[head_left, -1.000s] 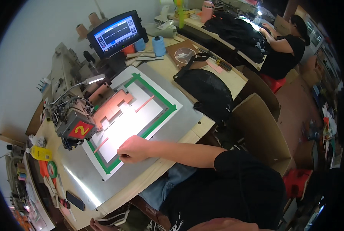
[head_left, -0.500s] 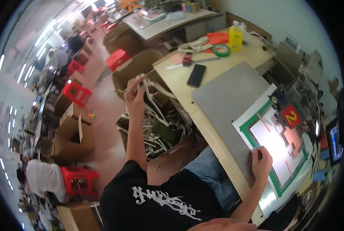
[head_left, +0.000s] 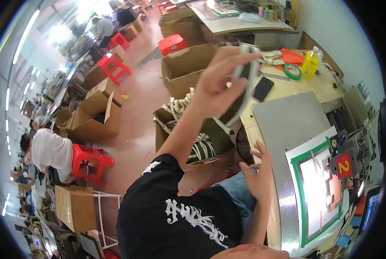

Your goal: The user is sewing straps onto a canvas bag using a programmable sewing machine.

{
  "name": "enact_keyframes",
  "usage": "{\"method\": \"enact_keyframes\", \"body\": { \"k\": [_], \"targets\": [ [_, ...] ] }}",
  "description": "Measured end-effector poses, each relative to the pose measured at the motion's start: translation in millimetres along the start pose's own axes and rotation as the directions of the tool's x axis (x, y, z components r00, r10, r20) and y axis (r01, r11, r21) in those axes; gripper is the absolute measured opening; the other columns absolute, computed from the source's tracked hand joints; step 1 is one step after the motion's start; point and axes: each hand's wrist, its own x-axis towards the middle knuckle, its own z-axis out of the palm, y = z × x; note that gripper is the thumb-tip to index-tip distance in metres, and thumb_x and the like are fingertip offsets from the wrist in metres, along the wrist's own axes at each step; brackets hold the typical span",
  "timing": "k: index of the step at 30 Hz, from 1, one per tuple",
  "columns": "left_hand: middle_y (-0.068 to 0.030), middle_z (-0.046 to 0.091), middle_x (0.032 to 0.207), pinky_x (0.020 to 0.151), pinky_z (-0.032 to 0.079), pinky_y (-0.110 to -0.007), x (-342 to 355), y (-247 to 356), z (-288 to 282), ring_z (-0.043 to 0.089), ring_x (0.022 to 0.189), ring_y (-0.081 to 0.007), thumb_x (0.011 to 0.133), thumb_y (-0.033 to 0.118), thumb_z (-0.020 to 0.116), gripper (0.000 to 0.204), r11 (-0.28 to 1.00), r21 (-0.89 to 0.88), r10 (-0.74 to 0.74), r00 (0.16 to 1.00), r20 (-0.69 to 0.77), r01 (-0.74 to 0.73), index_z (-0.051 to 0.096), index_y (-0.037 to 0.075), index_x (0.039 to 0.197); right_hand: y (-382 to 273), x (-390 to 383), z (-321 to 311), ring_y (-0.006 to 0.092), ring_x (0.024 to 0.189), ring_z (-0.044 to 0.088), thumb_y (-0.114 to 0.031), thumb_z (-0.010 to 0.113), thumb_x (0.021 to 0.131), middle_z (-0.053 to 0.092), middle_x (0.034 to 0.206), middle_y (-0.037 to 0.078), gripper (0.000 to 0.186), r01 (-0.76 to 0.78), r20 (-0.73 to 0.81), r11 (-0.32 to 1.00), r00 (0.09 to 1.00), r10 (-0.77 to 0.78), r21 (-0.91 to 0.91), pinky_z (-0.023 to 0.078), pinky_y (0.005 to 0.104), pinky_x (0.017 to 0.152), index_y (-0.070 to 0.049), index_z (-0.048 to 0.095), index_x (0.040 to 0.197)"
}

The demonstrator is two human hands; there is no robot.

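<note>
Raised above an open carton, my left hand (head_left: 214,86) pinches a dark green strip with white edges (head_left: 246,71), which hangs down toward the table edge and is partly blurred. Under that forearm, the carton (head_left: 160,134) holds white strips (head_left: 204,146) and olive green cloth (head_left: 219,137). My right hand (head_left: 260,179) is in the air by the near table edge, fingers spread and nothing in it. Right of it, a white sheet framed in green tape (head_left: 297,190) lies under the head of a machine (head_left: 340,166), brightly lit.
On the wooden table are a grey plate (head_left: 288,116), a black phone (head_left: 263,89), green tape (head_left: 292,72) and a yellow bottle (head_left: 310,64). Another open carton (head_left: 188,64) stands beyond mine. Red stools (head_left: 91,162) and a seated person (head_left: 50,149) are at the left.
My left hand has moved right and up toward the table, carrying a strip. My right hand has left the taped sheet, moved left off the table and opened. The view has shifted.
</note>
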Motion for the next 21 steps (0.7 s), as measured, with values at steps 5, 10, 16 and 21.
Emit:
{"method": "enact_keyframes", "body": {
  "k": [5, 10, 16, 21],
  "targets": [
    [-0.0106, 0.058, 0.137, 0.075, 0.045, -0.025, 14, 15, 17, 0.056, 0.111, -0.0145, 0.100, -0.005, 0.064, 0.054, 0.959, 0.157, 0.207, 0.961, 0.182, -0.237, 0.070, 0.002, 0.153, 30, 50, 62, 0.0417, 0.114, 0.072, -0.009, 0.075, 0.104, 0.067, 0.138, 0.024, 0.053, 0.004, 0.125, 0.999, 0.992, 0.001, -0.041, 0.062, 0.0445, 0.086, -0.001, 0.058, 0.154],
    [-0.0075, 0.057, 0.154, 0.087, 0.058, -0.028, -5, -6, 4, 0.059, 0.136, -0.0193, 0.099, -0.010, 0.064, 0.068, 0.990, 0.084, -0.119, 0.987, 0.109, 0.110, 0.065, 0.018, 0.160, 20, 46, 64, 0.0449, 0.091, 0.074, -0.016, 0.066, 0.112, 0.078, 0.102, 0.027, 0.025, -0.030, 0.268, 0.998, 0.962, 0.044, -0.058, 0.058, 0.0465, 0.083, 0.003, 0.075, 0.125],
    [-0.0140, 0.055, 0.167, 0.117, 0.053, -0.040, -84, -33, -61, 0.065, 0.140, -0.0237, 0.115, 0.017, 0.067, 0.076, 0.771, -0.023, -0.620, 0.759, 0.197, 0.636, 0.027, 0.011, 0.181, -15, 59, 25, 0.0129, 0.098, 0.068, -0.014, 0.067, 0.114, 0.079, 0.107, 0.008, 0.025, 0.058, 0.106, 0.979, 0.991, -0.080, 0.196, 0.055, 0.0331, 0.091, 0.001, 0.075, 0.131],
    [-0.0130, 0.058, 0.163, 0.126, 0.042, -0.038, -178, -28, -42, 0.052, 0.151, -0.0216, 0.109, 0.026, 0.076, 0.082, 0.500, -0.183, -0.707, 0.521, 0.478, 0.847, 0.035, 0.002, 0.176, -28, 92, 0, 0.0067, 0.093, 0.062, -0.015, 0.068, 0.113, 0.072, 0.100, 0.001, 0.019, 0.004, -0.057, 0.957, 0.998, 0.013, 0.289, 0.050, 0.0260, 0.083, 0.001, 0.071, 0.123]
  ]
}}
